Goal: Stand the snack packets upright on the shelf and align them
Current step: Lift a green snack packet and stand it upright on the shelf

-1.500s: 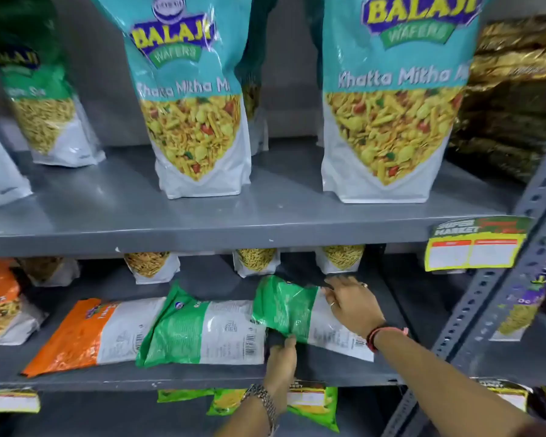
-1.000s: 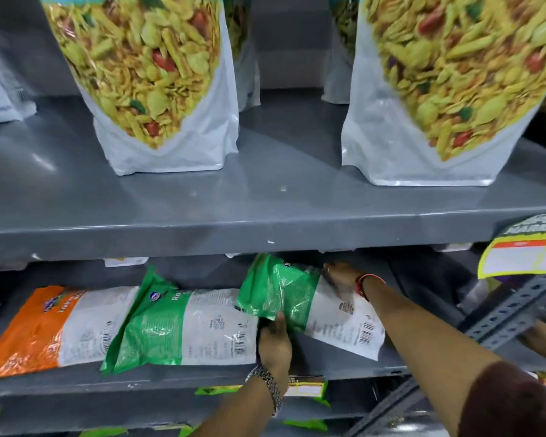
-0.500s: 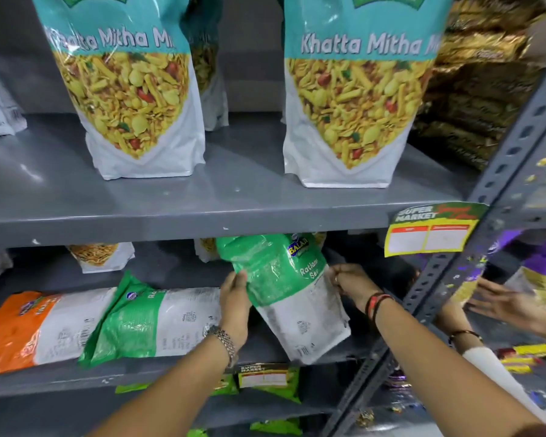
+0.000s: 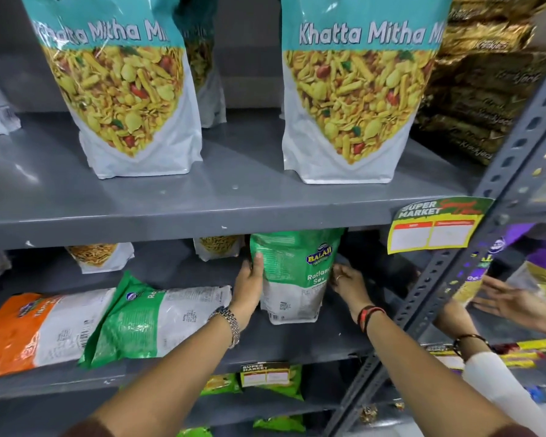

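I clasp the green Ratlami Sev packet (image 4: 293,275) between my left hand (image 4: 249,279) and right hand (image 4: 347,283), steadying it upright on the middle shelf (image 4: 297,345), right of the flat packets (image 4: 152,316).

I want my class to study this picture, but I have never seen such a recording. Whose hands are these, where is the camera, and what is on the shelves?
The camera sits on a person's head, looking down at their own hands. The left hand and right hand hold a green Ratlami Sev packet upright on the grey middle shelf. Beside it, another green packet and an orange packet lie flat. Above stand two Khatta Mitha bags. At right, another person's hand works the next shelf.
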The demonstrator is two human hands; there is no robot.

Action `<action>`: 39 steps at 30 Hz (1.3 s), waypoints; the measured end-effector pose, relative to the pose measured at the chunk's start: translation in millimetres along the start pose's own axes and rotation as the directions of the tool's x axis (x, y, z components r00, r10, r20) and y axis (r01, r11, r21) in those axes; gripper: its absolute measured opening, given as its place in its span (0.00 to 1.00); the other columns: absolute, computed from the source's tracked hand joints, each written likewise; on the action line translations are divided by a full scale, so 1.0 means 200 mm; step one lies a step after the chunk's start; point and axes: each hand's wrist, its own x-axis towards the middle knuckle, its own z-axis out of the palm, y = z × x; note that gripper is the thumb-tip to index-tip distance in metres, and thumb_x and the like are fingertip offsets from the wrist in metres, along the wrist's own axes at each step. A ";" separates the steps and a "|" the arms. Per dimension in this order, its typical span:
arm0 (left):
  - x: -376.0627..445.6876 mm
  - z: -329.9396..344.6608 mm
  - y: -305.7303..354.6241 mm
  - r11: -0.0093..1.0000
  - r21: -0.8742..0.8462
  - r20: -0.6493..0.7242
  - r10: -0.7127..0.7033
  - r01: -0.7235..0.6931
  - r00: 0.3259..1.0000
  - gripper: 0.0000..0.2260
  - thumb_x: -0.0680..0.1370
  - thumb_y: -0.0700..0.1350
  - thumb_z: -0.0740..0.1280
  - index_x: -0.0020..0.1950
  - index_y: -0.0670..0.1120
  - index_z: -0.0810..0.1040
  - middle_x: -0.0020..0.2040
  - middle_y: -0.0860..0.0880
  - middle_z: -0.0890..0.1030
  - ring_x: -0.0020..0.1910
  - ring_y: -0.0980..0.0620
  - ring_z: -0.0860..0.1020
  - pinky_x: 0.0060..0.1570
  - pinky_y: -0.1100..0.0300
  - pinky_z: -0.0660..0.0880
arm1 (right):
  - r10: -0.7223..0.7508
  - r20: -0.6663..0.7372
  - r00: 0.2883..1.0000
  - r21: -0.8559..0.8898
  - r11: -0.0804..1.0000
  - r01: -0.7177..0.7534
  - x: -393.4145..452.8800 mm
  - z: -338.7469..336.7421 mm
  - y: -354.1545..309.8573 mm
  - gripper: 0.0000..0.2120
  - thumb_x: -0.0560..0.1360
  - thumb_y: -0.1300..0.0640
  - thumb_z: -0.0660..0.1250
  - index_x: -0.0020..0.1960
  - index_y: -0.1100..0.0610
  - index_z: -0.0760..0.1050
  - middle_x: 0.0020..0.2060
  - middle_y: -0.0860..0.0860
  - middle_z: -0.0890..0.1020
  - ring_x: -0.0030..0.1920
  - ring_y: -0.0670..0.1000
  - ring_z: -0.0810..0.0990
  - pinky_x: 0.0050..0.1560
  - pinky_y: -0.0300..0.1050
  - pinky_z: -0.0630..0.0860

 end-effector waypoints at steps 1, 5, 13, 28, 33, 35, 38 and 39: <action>-0.03 0.01 -0.03 0.994 0.059 0.034 -0.095 0.093 0.995 0.30 0.78 0.62 0.49 0.73 0.45 0.63 0.64 0.50 0.76 0.63 0.52 0.75 0.62 0.57 0.70 | 0.015 0.020 1.000 0.008 1.000 -0.015 -0.01 0.00 -0.01 0.15 0.80 0.60 0.56 0.39 0.56 0.77 0.52 0.66 0.81 0.49 0.56 0.77 0.64 0.63 0.71; -0.09 0.07 -0.13 0.918 0.021 0.289 -0.384 0.396 0.877 0.35 0.75 0.66 0.44 0.76 0.47 0.54 0.76 0.45 0.61 0.74 0.45 0.64 0.72 0.48 0.62 | 0.050 0.048 0.998 -0.010 0.999 -0.049 -0.04 -0.01 -0.02 0.18 0.80 0.54 0.54 0.53 0.66 0.77 0.54 0.62 0.81 0.57 0.62 0.79 0.62 0.56 0.74; 0.11 0.18 -0.14 0.924 -0.135 0.291 -0.309 0.358 0.906 0.24 0.76 0.63 0.52 0.53 0.47 0.78 0.62 0.43 0.79 0.51 0.49 0.80 0.49 0.56 0.80 | 0.133 0.010 0.991 0.004 0.991 -0.133 -0.25 -0.01 0.15 0.11 0.80 0.61 0.52 0.51 0.58 0.74 0.35 0.58 0.80 0.22 0.46 0.80 0.23 0.35 0.77; -0.08 0.10 -0.26 0.927 0.028 0.223 -0.370 0.374 0.902 0.29 0.78 0.61 0.50 0.73 0.44 0.62 0.52 0.48 0.77 0.49 0.50 0.76 0.51 0.56 0.72 | 0.093 -0.185 0.978 0.188 0.981 -0.057 -0.15 0.00 0.08 0.14 0.80 0.50 0.53 0.44 0.53 0.75 0.53 0.59 0.81 0.50 0.59 0.79 0.52 0.54 0.77; -0.27 0.13 -0.25 0.913 0.009 0.424 -0.374 0.409 0.825 0.09 0.79 0.45 0.57 0.53 0.51 0.76 0.49 0.50 0.75 0.47 0.54 0.73 0.45 0.61 0.69 | 0.228 0.101 0.968 0.149 0.959 -0.242 0.03 0.08 -0.04 0.37 0.73 0.30 0.46 0.68 0.55 0.69 0.69 0.56 0.72 0.69 0.56 0.70 0.73 0.55 0.62; -0.32 0.17 -0.24 0.928 -0.003 0.444 -0.333 0.373 0.832 0.04 0.76 0.47 0.61 0.46 0.51 0.74 0.50 0.50 0.74 0.51 0.53 0.73 0.50 0.59 0.69 | 0.225 0.196 0.954 0.181 0.948 -0.261 0.04 0.12 -0.07 0.40 0.70 0.27 0.43 0.68 0.53 0.69 0.70 0.55 0.71 0.70 0.55 0.68 0.75 0.53 0.59; -0.33 0.20 -0.23 0.943 -0.022 0.415 -0.295 0.333 0.861 0.13 0.70 0.53 0.62 0.51 0.49 0.75 0.52 0.50 0.75 0.54 0.51 0.73 0.57 0.58 0.68 | 0.241 0.169 0.956 0.184 0.945 -0.270 0.02 0.13 -0.06 0.41 0.71 0.28 0.41 0.68 0.55 0.69 0.70 0.56 0.70 0.70 0.55 0.68 0.76 0.52 0.58; -0.32 0.22 -0.21 0.940 -0.055 0.392 -0.289 0.336 0.873 0.14 0.70 0.52 0.62 0.51 0.47 0.77 0.51 0.49 0.78 0.55 0.50 0.74 0.57 0.58 0.68 | 0.262 0.125 0.957 0.188 0.941 -0.282 0.01 0.12 -0.04 0.41 0.71 0.29 0.42 0.67 0.56 0.70 0.69 0.57 0.72 0.69 0.55 0.69 0.75 0.52 0.59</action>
